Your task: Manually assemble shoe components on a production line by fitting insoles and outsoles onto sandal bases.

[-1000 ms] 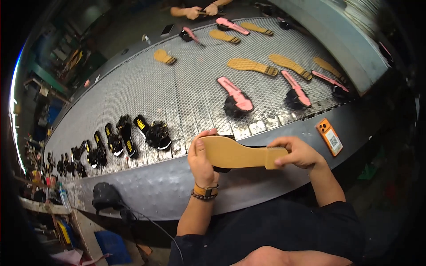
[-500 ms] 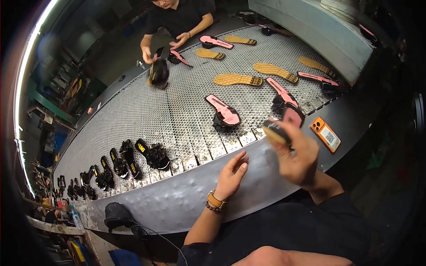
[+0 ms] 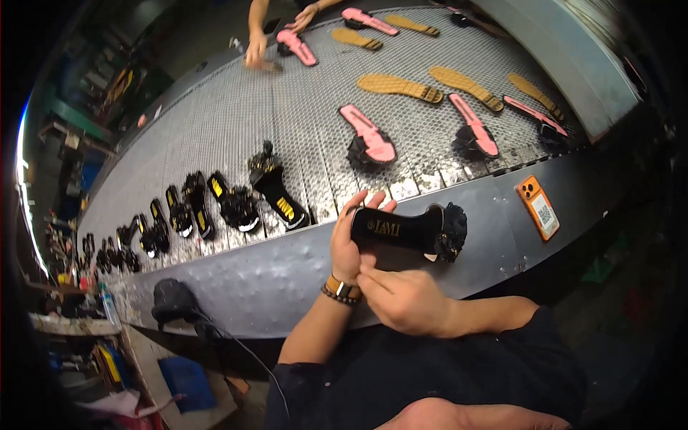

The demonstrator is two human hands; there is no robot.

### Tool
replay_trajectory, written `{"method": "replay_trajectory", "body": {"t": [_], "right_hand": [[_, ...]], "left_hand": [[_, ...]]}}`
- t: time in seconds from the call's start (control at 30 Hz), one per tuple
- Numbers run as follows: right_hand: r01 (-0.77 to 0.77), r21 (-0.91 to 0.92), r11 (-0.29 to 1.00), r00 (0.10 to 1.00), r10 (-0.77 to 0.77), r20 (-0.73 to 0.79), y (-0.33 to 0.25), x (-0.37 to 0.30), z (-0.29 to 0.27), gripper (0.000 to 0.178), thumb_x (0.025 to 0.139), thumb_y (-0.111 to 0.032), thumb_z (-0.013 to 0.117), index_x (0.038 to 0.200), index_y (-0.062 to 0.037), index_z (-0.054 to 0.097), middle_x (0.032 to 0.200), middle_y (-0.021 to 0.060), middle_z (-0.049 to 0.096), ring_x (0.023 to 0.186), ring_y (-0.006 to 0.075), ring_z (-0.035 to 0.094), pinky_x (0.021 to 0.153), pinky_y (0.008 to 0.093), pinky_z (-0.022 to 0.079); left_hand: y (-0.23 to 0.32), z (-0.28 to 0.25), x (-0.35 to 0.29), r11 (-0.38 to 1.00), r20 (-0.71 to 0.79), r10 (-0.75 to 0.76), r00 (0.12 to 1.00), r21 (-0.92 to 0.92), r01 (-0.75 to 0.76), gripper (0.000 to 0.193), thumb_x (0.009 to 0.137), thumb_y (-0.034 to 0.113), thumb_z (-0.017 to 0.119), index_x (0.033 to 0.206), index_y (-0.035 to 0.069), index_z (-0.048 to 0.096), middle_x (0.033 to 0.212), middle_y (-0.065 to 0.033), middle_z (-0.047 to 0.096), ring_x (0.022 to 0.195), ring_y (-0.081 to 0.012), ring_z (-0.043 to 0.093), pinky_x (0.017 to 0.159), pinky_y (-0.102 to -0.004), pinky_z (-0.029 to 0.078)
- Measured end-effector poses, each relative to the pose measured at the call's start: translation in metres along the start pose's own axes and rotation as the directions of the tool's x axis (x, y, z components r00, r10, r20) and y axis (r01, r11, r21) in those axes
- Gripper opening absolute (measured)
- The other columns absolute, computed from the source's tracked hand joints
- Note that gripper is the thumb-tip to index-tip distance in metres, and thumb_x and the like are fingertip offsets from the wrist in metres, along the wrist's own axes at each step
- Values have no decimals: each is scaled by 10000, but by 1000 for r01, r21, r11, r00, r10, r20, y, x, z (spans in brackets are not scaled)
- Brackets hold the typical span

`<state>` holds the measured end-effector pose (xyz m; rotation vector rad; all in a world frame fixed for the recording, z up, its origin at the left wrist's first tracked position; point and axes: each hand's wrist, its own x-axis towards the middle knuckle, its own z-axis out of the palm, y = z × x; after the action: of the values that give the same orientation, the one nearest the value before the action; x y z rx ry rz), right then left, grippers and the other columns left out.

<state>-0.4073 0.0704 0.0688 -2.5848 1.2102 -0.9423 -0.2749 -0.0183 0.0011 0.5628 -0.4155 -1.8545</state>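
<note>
My left hand (image 3: 347,247) is wrapped round the heel end of a black sandal (image 3: 398,231). The sandal lies sideways above the metal table edge, its dark footbed facing up. A ruffled black ornament with gold bits covers the toe end at its right. My right hand (image 3: 407,299) is closed, with thumb and fingertips pinched together against my left palm, just below the sandal's heel. Whatever the pinch may hold is too small or hidden to name. Beyond the sandal, a black upper with a pink underside (image 3: 369,136) rests on the belt.
Several black sandals (image 3: 236,204) line the belt's near left edge. Tan soles (image 3: 401,87) and pink-bottomed uppers (image 3: 473,125) lie farther right. An orange phone (image 3: 537,208) sits on the right metal edge. Across the belt, another person's hands (image 3: 258,49) are at work. A black corded device (image 3: 173,301) is at left.
The sandal in my raised right hand has come down into my left hand, which was empty. My right hand now pinches beside it. Another black sandal has appeared at the row's right end.
</note>
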Motion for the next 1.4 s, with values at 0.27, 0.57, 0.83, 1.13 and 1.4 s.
{"method": "replay_trajectory", "body": {"t": [0.27,0.57,0.83,1.13,1.4], "right_hand": [[-248,-44,968,957,251,146,54,33,-16,772,743,-139,870,1378,86,494,1237,245,625,1106,389,655,954,460,530],[-289,-18,957,940,287,182,59,34,-17,673,776,-142,852,1323,97,540,1193,232,636,1098,383,650,961,462,522],[-323,39,945,925,307,222,66,36,-24,634,790,-155,849,1297,98,564,1159,231,651,1090,387,652,952,466,524],[-290,-31,957,936,290,197,72,34,-26,585,797,-157,839,1254,81,562,1096,216,651,1023,377,664,897,463,536],[-234,-65,970,957,241,160,76,33,-29,577,780,-147,840,1233,79,563,1025,195,649,953,373,671,844,464,538]], "left_hand": [[6,8,2,995,40,94,995,-33,-93,483,1020,184,439,1464,2,499,1480,-271,570,1385,-397,556,1197,-524,433],[0,6,7,976,73,72,995,-213,-55,313,1060,251,484,1163,-4,633,1225,-215,710,1296,-348,623,1155,-506,460],[-3,7,9,984,97,96,991,-161,-80,357,1048,289,440,1145,12,644,1230,-217,708,1318,-359,599,1162,-527,444],[-7,27,10,968,141,168,976,-209,-136,713,1101,469,406,1484,-129,470,1513,-341,512,1483,-449,439,1259,-536,330],[-12,36,9,925,95,272,957,248,-288,492,1049,17,602,1493,-121,441,1496,-314,539,1430,-399,521,1207,-488,431]]}}
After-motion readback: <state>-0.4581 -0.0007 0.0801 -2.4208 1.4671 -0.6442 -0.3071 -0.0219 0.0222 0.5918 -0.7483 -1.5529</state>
